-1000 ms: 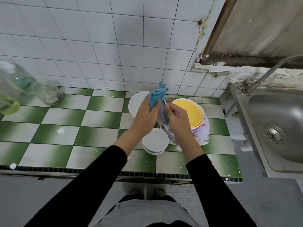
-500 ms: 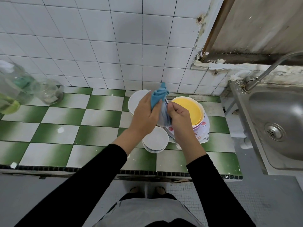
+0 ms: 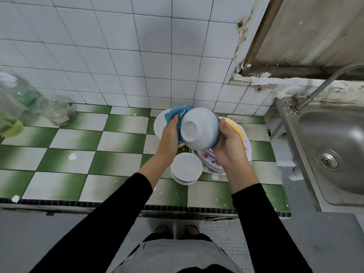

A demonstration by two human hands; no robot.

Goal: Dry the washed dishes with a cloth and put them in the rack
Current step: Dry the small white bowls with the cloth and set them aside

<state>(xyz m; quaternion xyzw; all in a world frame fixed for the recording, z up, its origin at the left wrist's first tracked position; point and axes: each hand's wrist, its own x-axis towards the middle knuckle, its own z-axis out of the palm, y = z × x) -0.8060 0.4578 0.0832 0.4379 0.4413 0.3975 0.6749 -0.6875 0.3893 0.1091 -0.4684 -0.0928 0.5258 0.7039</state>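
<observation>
Room: bare counter tiles stretching leftward; sink edging right.
Bowl: right hand curling fingers round rim; left hand gripping cloth alongside.

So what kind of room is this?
Probably a home kitchen: there's a steel sink with a tap, a tiled counter, and a bowl being dried with a blue cloth.

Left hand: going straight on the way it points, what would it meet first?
Probably the wall: the left hand, gripping the cloth, points away over the plate. Depth is unclear, so the plate could come first.
</observation>
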